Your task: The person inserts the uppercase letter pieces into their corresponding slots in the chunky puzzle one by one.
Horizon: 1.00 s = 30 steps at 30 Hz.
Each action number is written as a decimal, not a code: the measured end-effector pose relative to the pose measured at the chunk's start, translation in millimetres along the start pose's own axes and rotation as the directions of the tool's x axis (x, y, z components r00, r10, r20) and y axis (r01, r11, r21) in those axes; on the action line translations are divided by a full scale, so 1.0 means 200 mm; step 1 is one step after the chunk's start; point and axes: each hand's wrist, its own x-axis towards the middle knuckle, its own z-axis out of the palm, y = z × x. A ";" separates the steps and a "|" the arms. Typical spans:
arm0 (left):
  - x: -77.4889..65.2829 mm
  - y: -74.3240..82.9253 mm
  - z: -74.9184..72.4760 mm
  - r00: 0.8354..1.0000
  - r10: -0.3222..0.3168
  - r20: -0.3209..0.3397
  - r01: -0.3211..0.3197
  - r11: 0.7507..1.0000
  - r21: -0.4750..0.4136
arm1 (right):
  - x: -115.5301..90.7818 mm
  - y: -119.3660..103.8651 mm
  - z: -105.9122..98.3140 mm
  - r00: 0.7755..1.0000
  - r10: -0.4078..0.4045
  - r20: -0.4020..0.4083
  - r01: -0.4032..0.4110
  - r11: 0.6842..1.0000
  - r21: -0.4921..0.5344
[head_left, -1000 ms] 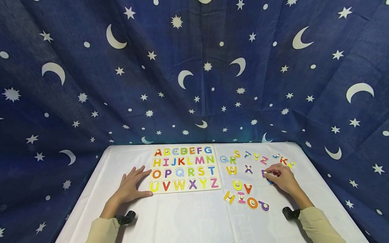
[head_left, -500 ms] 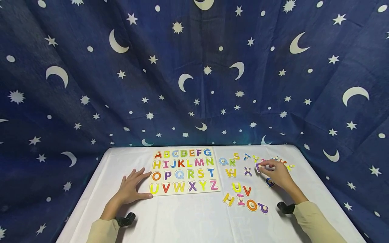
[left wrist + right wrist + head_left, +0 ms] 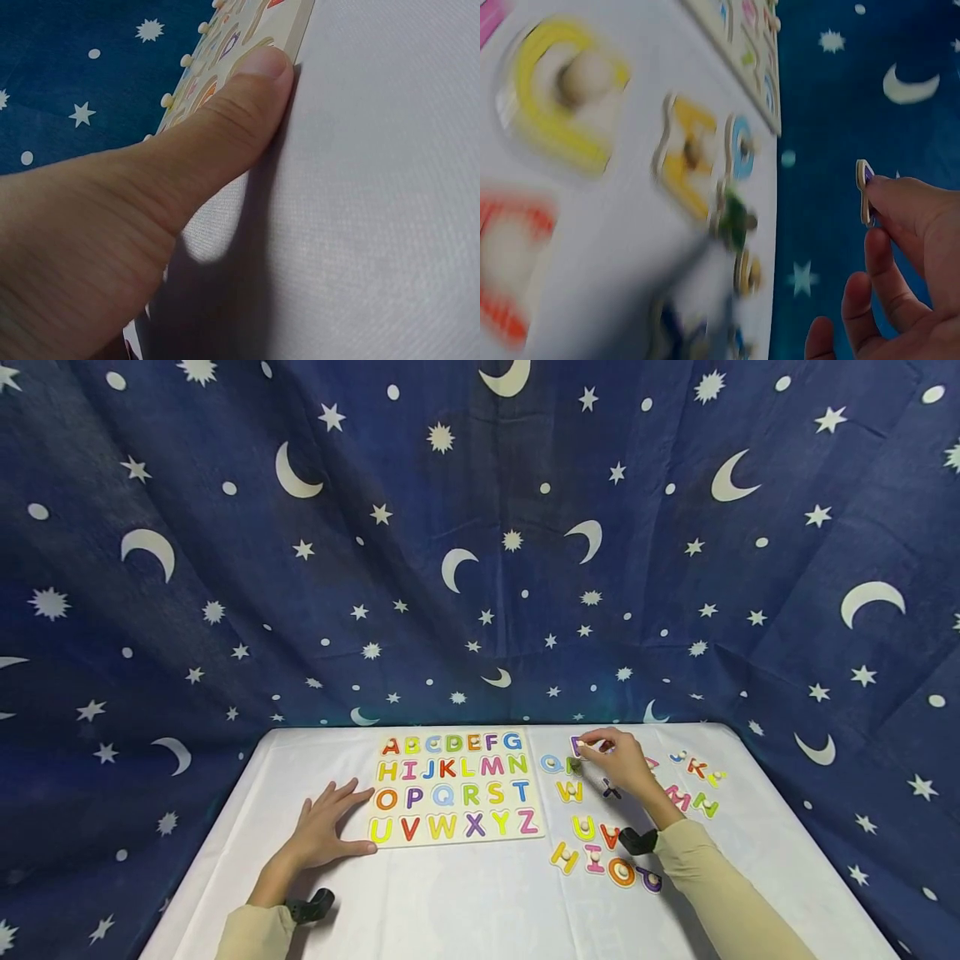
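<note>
1. A curtained-off tabletop recording space; the kind of building around it cannot be told.
2. Dark-blue fabric backdrop (image 3: 517,668), printed with pale crescent moons (image 3: 870,588) and stars (image 3: 332,417), fills the head view behind and to both sides of the table, its folds showing it is cloth rather than painted wall.
3. White tablecloth (image 3: 465,902) covers the table, its far edge just before the backdrop. Both wrist views show the same starry blue.
4. Two black wrist-worn cameras (image 3: 311,906) mark this as a filming set-up.
5. A wooden alphabet puzzle board (image 3: 535,802) and loose knobbed letter pieces (image 3: 622,872) lend a playroom touch.
</note>
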 end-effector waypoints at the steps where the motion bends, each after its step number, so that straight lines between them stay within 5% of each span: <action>1: 0.00 0.00 0.00 1.000 0.000 0.001 0.000 1.000 0.000 | 0.01 -0.02 0.03 1.000 0.005 0.004 -0.005 1.000 0.009; 17: -0.01 0.00 0.00 1.000 0.011 -0.010 -0.012 1.000 -0.009 | 0.23 -0.26 0.50 0.999 0.022 0.031 -0.024 0.998 0.059; 30: 0.00 -0.01 0.00 1.000 0.018 -0.021 -0.018 1.000 -0.011 | 0.33 -0.32 0.70 0.993 0.078 0.088 -0.079 0.997 0.015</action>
